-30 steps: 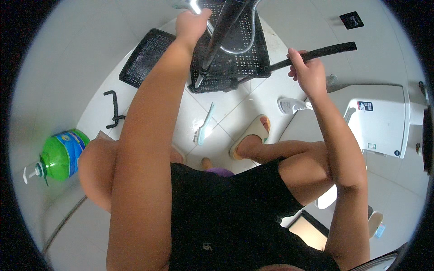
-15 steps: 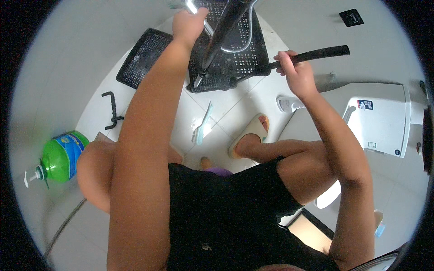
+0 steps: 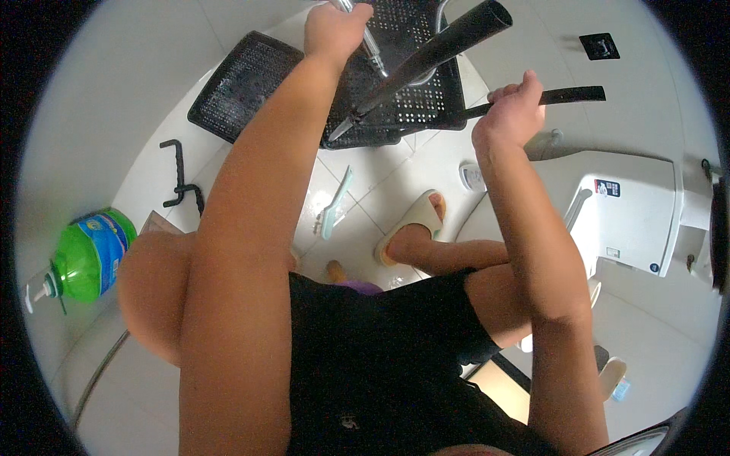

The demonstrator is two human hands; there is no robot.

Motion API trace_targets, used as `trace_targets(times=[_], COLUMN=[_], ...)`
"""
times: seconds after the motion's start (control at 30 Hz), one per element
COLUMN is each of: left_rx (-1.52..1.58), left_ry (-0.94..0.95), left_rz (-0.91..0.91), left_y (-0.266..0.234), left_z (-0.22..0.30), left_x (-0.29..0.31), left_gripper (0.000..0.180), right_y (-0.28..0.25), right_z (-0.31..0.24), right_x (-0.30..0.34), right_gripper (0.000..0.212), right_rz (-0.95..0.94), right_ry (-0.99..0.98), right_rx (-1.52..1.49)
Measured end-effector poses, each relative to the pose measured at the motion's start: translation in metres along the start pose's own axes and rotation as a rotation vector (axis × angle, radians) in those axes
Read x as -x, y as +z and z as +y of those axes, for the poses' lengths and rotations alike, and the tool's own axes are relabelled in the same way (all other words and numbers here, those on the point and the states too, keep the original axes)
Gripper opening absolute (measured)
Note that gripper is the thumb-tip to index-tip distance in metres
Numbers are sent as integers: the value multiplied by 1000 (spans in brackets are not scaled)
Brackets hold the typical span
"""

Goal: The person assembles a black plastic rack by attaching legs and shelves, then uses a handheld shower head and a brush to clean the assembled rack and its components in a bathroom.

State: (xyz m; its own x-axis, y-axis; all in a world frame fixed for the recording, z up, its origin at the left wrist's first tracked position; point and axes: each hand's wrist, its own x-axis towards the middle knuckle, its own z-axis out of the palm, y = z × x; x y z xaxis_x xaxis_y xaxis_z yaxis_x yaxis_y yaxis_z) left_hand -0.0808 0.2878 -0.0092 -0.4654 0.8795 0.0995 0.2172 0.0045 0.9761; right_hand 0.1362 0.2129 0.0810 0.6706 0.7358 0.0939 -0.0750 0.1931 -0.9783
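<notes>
A black rack [image 3: 403,114] with perforated mesh shelves and tubular poles stands tilted on the wet floor. At the top, my left hand [image 3: 332,32] is closed around the silver handle of a hand shower [image 3: 371,53], whose head lies outside the picture. Its metal hose [image 3: 441,15] curves behind a thick black pole [image 3: 464,34] that rises toward me. Over on the right, my right hand [image 3: 511,112] is closed on another black pole [image 3: 574,95] of the rack, and part of that grip is hidden. No water stream can be made out.
A pale green brush [image 3: 335,205] lies on the tiles between my feet. To the left are a black bent bar [image 3: 179,175] and a green pump bottle [image 3: 87,254]. A white toilet [image 3: 631,205] stands right, beside a white container [image 3: 471,177].
The rack has shifted and tipped, bringing the thick pole's open end into view at upper right. My left hand has moved slightly right, while my right hand has turned around its pole.
</notes>
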Motion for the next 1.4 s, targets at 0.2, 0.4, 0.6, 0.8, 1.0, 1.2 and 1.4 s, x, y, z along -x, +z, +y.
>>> trace_targets(times=[0.2, 0.4, 0.6, 0.8, 1.0, 1.2, 1.4], left_rx=[4, -30, -57, 7, 34, -30, -32], left_ry=[-61, -75, -85, -75, -84, -43, -68], left_rz=[-17, -27, -89, -27, -48, -20, -61], left_y=[-1, 4, -1, 1, 7, 0, 2], left_z=[6, 4, 2, 9, 10, 3, 4], left_x=[1, -1, 0, 3, 1, 1, -2], left_gripper=[38, 45, 47, 35, 37, 39, 39], right_y=[-14, -40, -22, -20, -44, -20, -17], right_z=[10, 6, 11, 26, 26, 16, 24], right_x=[-17, -24, 11, -2, -28, 14, 4], right_gripper=[25, 25, 26, 26, 21, 23, 30], right_rz=[-239, -438, -97, -178, -384, -87, -99], right_ry=[36, 74, 8, -72, 88, -30, 41], right_rx=[-5, -105, 25, 23, -114, -27, -32])
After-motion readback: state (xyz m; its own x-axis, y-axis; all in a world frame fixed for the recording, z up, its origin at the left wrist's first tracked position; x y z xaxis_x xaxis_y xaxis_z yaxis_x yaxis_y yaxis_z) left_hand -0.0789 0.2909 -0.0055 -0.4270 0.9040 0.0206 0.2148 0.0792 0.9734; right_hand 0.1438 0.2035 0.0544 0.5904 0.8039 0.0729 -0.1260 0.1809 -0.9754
